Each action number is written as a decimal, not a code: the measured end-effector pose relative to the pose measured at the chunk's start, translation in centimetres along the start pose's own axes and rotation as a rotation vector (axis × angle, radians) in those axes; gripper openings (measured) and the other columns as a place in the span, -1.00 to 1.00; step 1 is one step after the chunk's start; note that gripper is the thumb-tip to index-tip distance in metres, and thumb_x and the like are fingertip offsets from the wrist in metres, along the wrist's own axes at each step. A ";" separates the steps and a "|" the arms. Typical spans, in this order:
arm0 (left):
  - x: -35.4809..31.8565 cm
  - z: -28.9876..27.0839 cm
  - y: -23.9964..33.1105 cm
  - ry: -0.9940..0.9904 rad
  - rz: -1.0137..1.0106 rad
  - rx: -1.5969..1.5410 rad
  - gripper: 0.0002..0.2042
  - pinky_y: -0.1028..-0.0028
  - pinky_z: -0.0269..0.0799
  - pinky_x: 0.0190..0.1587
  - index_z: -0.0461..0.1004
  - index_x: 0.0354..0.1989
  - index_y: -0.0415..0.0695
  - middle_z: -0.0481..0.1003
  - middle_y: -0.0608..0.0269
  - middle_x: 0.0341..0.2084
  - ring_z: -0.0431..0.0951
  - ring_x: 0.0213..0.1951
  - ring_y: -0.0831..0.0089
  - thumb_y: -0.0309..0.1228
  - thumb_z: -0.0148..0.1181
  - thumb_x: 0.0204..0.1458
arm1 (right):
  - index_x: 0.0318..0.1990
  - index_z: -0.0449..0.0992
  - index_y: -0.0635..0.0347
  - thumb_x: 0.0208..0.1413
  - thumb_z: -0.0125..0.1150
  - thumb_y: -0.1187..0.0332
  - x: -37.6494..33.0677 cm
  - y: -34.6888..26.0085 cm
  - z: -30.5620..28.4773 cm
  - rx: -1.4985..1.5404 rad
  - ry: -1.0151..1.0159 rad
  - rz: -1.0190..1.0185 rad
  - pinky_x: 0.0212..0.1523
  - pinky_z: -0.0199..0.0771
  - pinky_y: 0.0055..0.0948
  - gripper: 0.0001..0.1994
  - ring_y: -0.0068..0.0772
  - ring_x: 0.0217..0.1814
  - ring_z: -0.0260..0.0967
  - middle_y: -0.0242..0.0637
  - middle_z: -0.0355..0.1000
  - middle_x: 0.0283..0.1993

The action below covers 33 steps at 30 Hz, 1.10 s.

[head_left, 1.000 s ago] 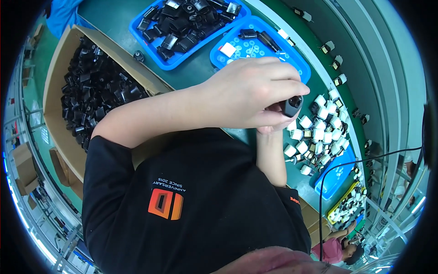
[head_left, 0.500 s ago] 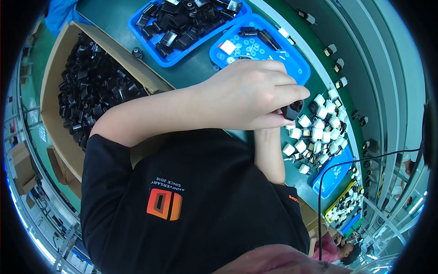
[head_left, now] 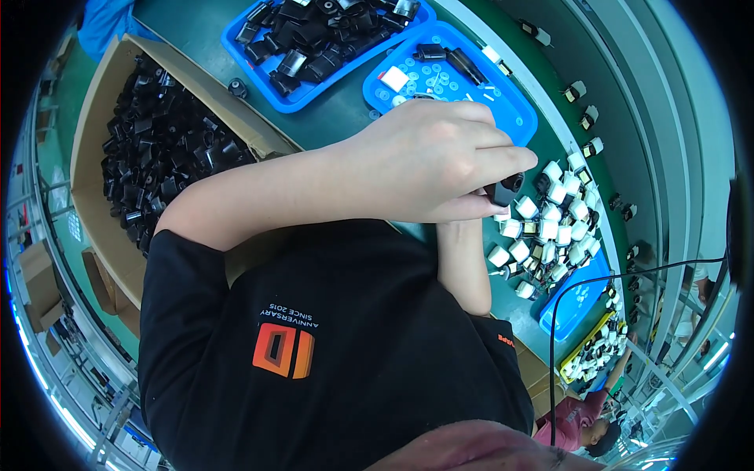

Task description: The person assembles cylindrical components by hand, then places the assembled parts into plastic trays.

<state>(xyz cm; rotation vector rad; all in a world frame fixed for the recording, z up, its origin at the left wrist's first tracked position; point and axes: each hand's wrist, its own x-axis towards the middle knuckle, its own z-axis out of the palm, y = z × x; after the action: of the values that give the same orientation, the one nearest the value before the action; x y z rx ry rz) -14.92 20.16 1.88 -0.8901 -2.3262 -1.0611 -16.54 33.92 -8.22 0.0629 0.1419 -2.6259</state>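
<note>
My left hand [head_left: 444,161] is closed around a small black plastic housing [head_left: 509,187], with a dark round opening showing at its end. Thumb and index finger pinch it from both sides. Beneath the left wrist my right forearm [head_left: 463,271] runs up, and the right hand is hidden behind the left one. Just right of the housing lies a pile of white-capped parts with black bodies [head_left: 550,228]. Beyond my left hand, a blue tray [head_left: 514,125] contains clear washers, a white block [head_left: 393,78] and several black cylindrical pieces [head_left: 465,66].
Another blue tray [head_left: 279,102], heaped with black housings, stands at the far side. A cardboard box [head_left: 86,169] of black parts is at my left. On the right are a blue tray [head_left: 558,322], a yellow tray [head_left: 567,367], a conveyor with spaced parts and a co-worker [head_left: 577,420].
My left hand stays closed on the housing in nearly the same place. At the lower right, the co-worker now has an arm stretched out toward the line.
</note>
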 end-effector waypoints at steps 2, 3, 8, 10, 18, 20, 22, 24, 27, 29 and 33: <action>0.1 -0.1 0.0 0.009 0.007 0.000 -0.49 0.38 0.56 -0.19 0.54 -0.06 -0.16 0.59 0.18 -0.26 0.60 -0.22 0.24 -0.40 0.44 -0.31 | -0.02 0.39 0.09 -0.02 0.22 -0.04 0.1 -0.3 0.0 -0.020 -0.020 0.005 -0.01 0.54 -0.29 -0.50 -0.27 0.00 0.47 -0.25 0.43 -0.05; 0.2 -0.2 0.1 0.007 0.007 -0.011 -0.49 0.38 0.56 -0.19 0.54 -0.05 -0.16 0.59 0.18 -0.25 0.60 -0.22 0.24 -0.40 0.44 -0.31 | -0.03 0.39 0.09 -0.02 0.22 -0.04 0.0 -0.4 0.1 -0.031 -0.030 0.005 -0.01 0.54 -0.29 -0.50 -0.27 0.00 0.47 -0.25 0.43 -0.05; 0.1 -0.2 0.0 0.012 0.012 0.010 -0.49 0.39 0.56 -0.20 0.54 -0.05 -0.16 0.59 0.17 -0.25 0.60 -0.22 0.24 -0.40 0.44 -0.32 | -0.04 0.39 0.09 -0.02 0.22 -0.04 -0.2 -0.8 -0.3 -0.073 -0.087 0.027 -0.02 0.54 -0.29 -0.51 -0.27 -0.01 0.47 -0.25 0.42 -0.07; 0.1 -0.2 -0.1 -0.012 0.006 0.006 -0.49 0.39 0.55 -0.20 0.54 -0.06 -0.17 0.59 0.17 -0.25 0.59 -0.23 0.25 -0.39 0.44 -0.31 | -0.04 0.39 0.09 -0.02 0.22 -0.04 -0.2 -1.0 -0.4 -0.093 -0.109 0.037 -0.02 0.54 -0.29 -0.51 -0.27 -0.02 0.47 -0.25 0.42 -0.07; 0.4 -0.1 -1.1 -0.010 0.014 -0.009 -0.46 0.37 0.53 -0.21 0.55 -0.02 -0.16 0.59 0.19 -0.26 0.58 -0.26 0.27 -0.35 0.44 -0.29 | -0.03 0.38 0.11 -0.06 0.24 -0.06 -0.6 -0.3 2.6 -0.229 -0.002 -0.112 0.07 0.43 -0.29 -0.46 -0.32 0.10 0.37 -0.25 0.37 -0.04; 0.6 -0.3 -2.0 0.014 0.074 -0.021 -0.45 0.36 0.52 -0.21 0.54 0.00 -0.16 0.58 0.19 -0.27 0.58 -0.27 0.27 -0.34 0.45 -0.29 | -0.01 0.38 0.13 -0.07 0.27 -0.05 -0.3 -0.8 3.0 -0.462 0.061 -0.250 0.09 0.37 -0.32 -0.44 -0.37 0.12 0.31 -0.28 0.35 -0.04; 0.8 -0.8 -1.8 0.031 0.068 0.064 -0.45 0.36 0.52 -0.20 0.54 0.02 -0.19 0.58 0.19 -0.23 0.56 -0.24 0.23 -0.33 0.45 -0.25 | 0.06 0.37 0.20 -0.11 0.35 0.00 -0.3 -3.4 0.3 -1.044 -0.157 -0.717 0.10 0.25 -0.40 -0.37 -0.46 0.09 0.21 -0.31 0.30 0.01; 0.2 -0.9 -2.4 -0.046 0.169 0.086 -0.39 0.30 0.48 -0.10 0.50 0.08 -0.20 0.55 0.14 -0.14 0.53 -0.15 0.17 -0.33 0.47 -0.26 | 0.15 0.34 0.31 -0.15 0.48 0.34 -2.1 -3.8 2.9 -1.217 -0.192 -0.348 0.07 0.29 -0.45 -0.34 -0.48 0.02 0.25 -0.28 0.31 0.09; 0.0 -0.9 -1.8 -0.082 0.146 0.092 -0.22 0.22 0.39 0.06 0.34 0.22 -0.19 0.43 0.06 0.05 0.43 0.03 0.08 -0.31 0.50 -0.30 | 0.27 0.25 0.35 -0.08 0.38 0.61 -2.3 -3.5 5.2 -0.812 -0.146 -0.107 0.10 0.39 -0.43 -0.31 -0.44 0.10 0.33 -0.27 0.33 0.10; 0.5 -0.6 -1.6 -0.051 0.019 0.086 -0.11 0.20 0.33 0.12 0.24 0.30 -0.16 0.34 0.02 0.16 0.37 0.12 0.04 -0.29 0.50 -0.32 | 0.33 0.16 0.36 -0.04 0.36 0.57 -2.5 -3.5 4.4 -0.806 -0.235 -0.106 0.18 0.37 -0.36 -0.26 -0.35 0.25 0.29 -0.17 0.28 0.25; 0.3 -0.3 -0.9 -0.365 -0.621 -0.593 0.06 0.23 0.17 0.23 -0.23 0.43 -0.17 -0.06 -0.01 0.33 0.07 0.31 0.22 -0.07 0.38 -0.14 | 0.35 0.14 0.36 0.00 0.40 0.35 -2.7 -2.2 2.2 -0.774 -0.237 -0.248 0.31 0.26 -0.20 -0.22 -0.19 0.48 0.04 -0.06 0.08 0.44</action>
<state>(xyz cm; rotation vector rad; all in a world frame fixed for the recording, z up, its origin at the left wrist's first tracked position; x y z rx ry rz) -15.74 19.58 1.79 -0.5778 -2.7180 -2.0714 -15.31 36.93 -5.64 -0.5563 1.1168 -2.5990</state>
